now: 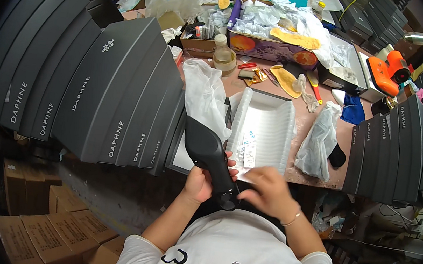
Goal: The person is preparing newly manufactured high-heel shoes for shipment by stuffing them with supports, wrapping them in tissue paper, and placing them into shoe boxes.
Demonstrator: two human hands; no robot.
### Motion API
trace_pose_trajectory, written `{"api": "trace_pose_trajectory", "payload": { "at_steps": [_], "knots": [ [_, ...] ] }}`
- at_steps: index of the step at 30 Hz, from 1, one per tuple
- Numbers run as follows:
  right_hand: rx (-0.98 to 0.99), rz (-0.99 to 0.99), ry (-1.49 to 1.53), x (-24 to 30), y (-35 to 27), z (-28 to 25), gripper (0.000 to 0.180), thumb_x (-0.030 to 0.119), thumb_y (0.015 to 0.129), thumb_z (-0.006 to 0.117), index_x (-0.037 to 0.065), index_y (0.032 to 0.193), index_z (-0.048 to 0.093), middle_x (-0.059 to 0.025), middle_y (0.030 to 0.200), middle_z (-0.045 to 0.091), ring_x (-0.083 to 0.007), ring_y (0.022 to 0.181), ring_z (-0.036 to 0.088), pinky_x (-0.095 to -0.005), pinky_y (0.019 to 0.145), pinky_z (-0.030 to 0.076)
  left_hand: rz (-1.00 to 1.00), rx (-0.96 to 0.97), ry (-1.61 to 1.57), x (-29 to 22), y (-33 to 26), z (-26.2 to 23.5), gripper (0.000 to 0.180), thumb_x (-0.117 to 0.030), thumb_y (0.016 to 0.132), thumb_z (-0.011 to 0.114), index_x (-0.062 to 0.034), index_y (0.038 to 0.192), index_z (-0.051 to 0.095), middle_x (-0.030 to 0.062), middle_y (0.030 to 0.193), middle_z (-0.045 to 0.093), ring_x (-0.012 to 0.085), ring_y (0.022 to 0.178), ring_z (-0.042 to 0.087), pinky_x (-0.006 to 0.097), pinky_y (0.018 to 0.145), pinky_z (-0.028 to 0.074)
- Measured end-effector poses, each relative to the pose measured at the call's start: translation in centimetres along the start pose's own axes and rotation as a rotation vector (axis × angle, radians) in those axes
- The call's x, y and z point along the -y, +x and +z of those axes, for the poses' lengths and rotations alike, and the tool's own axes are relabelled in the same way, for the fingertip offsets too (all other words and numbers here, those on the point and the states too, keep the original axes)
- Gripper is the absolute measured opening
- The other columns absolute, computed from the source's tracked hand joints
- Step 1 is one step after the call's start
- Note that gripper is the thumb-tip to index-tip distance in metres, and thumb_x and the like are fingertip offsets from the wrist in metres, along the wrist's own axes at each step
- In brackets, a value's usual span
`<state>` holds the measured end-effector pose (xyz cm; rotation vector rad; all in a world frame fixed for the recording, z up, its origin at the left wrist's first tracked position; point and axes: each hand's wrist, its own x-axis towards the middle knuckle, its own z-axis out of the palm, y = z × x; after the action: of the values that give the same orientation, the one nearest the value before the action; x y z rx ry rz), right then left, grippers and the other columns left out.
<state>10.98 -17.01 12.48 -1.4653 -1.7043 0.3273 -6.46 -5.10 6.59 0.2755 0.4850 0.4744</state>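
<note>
My left hand is closed around the narrow middle of a black heeled shoe. The shoe is tilted, with its broad toe end up and to the left and its heel end down toward my chest. Just right of the heel end is my right hand, slightly blurred, its thumb and fingers apart and nothing visible in it. Beyond the hands lies an open shoe box with ribbed white foam padding and a small printed slip. White wrapping lies behind the shoe's toe.
Dark grey shoe boxes rise on the left, and more boxes stand on the right. A white-wrapped bundle lies right of the foam. Behind are a bottle, yellow insoles and an orange tool. Cartons sit below left.
</note>
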Motion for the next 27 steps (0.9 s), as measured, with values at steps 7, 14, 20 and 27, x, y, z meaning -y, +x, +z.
{"api": "trace_pose_trajectory", "payload": {
  "at_steps": [7,14,20,27],
  "knots": [
    [-0.117,0.646,-0.612,-15.0,-8.8,-8.9,0.054,0.025,0.083,0.069,-0.001,0.125,0.049,-0.0235,0.113,0.058,-0.0398,0.104,0.056,-0.0439,0.086,0.046,-0.174,0.287,-0.222,-1.2,1.6,-1.9,0.051,-0.035,0.092,0.044,0.0068,0.119,0.054,0.0165,0.087,0.063,0.0275,0.078,0.063,0.045,0.073,0.055],
    [-0.118,0.727,-0.643,-21.8,-12.2,-3.8,0.058,0.021,0.077,0.07,-0.003,0.125,0.05,-0.0258,0.103,0.062,-0.0424,0.094,0.058,-0.0461,0.082,0.048,-0.305,0.371,0.162,-4.9,3.1,-1.9,0.056,-0.038,0.087,0.055,0.0089,0.117,0.055,0.0197,0.09,0.065,0.0309,0.076,0.067,0.046,0.073,0.055],
    [-0.429,0.747,-0.153,-15.3,-9.2,-7.3,0.035,0.008,0.078,0.064,-0.005,0.111,0.061,-0.0163,0.091,0.068,-0.0226,0.081,0.065,-0.033,0.074,0.05,0.242,-0.344,1.761,-10.2,7.8,-4.0,0.037,-0.019,0.09,0.048,0.0083,0.113,0.059,0.0189,0.098,0.065,0.0288,0.085,0.066,0.037,0.077,0.052],
    [-0.451,0.486,0.071,-2.7,-2.8,-0.9,0.029,0.0,0.084,0.059,-0.003,0.113,0.058,-0.0139,0.095,0.059,-0.0204,0.081,0.059,-0.0297,0.073,0.048,0.558,0.164,1.145,5.1,1.8,4.1,0.078,-0.024,0.086,0.065,0.0009,0.146,0.022,0.023,0.146,0.03,0.0301,0.137,0.029,0.038,0.109,0.029]
  ]
}}
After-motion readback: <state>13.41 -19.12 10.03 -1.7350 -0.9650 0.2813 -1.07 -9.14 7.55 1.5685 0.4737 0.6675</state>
